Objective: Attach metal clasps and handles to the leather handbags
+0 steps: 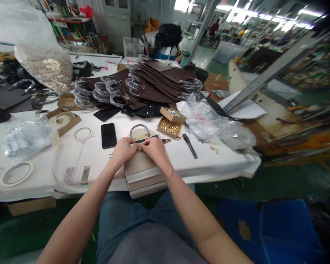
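A beige bag piece point(140, 165) hangs over the table's front edge, with a ring-shaped handle point(139, 128) wrapped in clear plastic at its far side. At its top, a dark strip point(143, 140) runs under my fingers. My left hand point(125, 149) pinches the near left part of this strip. Beside it, my right hand point(154, 148) is also closed on the strip, thumbs almost meeting. What lies between the fingertips is too small to make out. A slim tool with a brass-coloured end point(166, 140) lies just right of my right hand.
A black phone point(109, 135) lies left of my hands. Small boxes of silver studs point(173, 114) and gold studs point(169, 126) stand to the right, near a box cutter point(190, 146). Stacked brown panels point(159, 79) with wrapped handles fill the back. Tape rolls point(17, 173) and plastic bags point(206, 117) lie around.
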`<state>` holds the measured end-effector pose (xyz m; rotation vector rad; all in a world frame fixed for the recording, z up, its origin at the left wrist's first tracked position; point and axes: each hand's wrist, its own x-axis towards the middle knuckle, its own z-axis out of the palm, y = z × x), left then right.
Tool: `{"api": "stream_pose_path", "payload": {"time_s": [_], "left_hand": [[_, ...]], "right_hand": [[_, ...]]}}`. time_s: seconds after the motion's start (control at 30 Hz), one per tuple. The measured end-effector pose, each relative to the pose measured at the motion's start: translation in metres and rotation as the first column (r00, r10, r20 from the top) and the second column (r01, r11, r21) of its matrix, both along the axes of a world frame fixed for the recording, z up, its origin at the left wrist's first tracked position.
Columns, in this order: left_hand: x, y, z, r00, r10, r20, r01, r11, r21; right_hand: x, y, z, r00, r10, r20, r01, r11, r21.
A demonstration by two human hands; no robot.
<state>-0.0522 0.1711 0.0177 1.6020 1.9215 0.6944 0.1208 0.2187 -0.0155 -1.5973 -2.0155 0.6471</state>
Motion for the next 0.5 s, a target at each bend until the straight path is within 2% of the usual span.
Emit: {"api": "stream_pose_path", "payload": {"time_s": [0.07,0.13,0.17,0.23,0.27,0.3,0.33,0.37,0.43,0.5], "left_hand": [[0.001,-0.010,0.026,0.996,-0.030,0.082,0.026,0.998,0.057],[-0.009,-0.027,0.069,0.986,-0.024,0.166,-0.001,0.989,0.149],[-0.018,-0.038,0.093,0.984,0.020,0.174,-0.058,0.974,0.217],[-0.042,-0.061,0.134,0.951,0.244,0.191,-0.297,0.891,0.343],[-0.055,-0.073,0.147,0.916,0.330,0.229,-0.397,0.835,0.381],[-0.065,-0.084,0.152,0.887,0.360,0.288,-0.450,0.812,0.371],[-0.071,-0.095,0.150,0.869,0.347,0.352,-0.458,0.833,0.309],[-0.074,-0.103,0.141,0.854,0.312,0.417,-0.426,0.878,0.216],[-0.065,-0.115,0.110,0.778,0.269,0.567,-0.361,0.931,0.054],[-0.044,-0.121,0.073,0.685,0.280,0.673,-0.324,0.944,-0.064]], "right_hand": [[-0.002,0.000,-0.001,1.000,-0.014,0.027,0.014,1.000,0.011],[-0.002,-0.002,-0.002,0.999,-0.025,0.038,0.024,0.999,0.027],[-0.001,-0.004,-0.002,1.000,-0.024,0.021,0.023,0.999,0.033],[0.003,-0.007,-0.003,0.996,-0.012,-0.091,0.016,0.999,0.050],[0.006,-0.010,-0.004,0.982,-0.012,-0.187,0.023,0.998,0.061],[0.010,-0.012,-0.005,0.954,-0.022,-0.300,0.044,0.997,0.066],[0.013,-0.015,-0.005,0.909,-0.044,-0.415,0.076,0.995,0.059],[0.016,-0.018,-0.004,0.852,-0.072,-0.519,0.106,0.994,0.037],[0.021,-0.026,0.000,0.743,-0.105,-0.661,0.114,0.993,-0.029],[0.024,-0.036,0.009,0.686,-0.047,-0.726,-0.002,0.998,-0.066]]}}
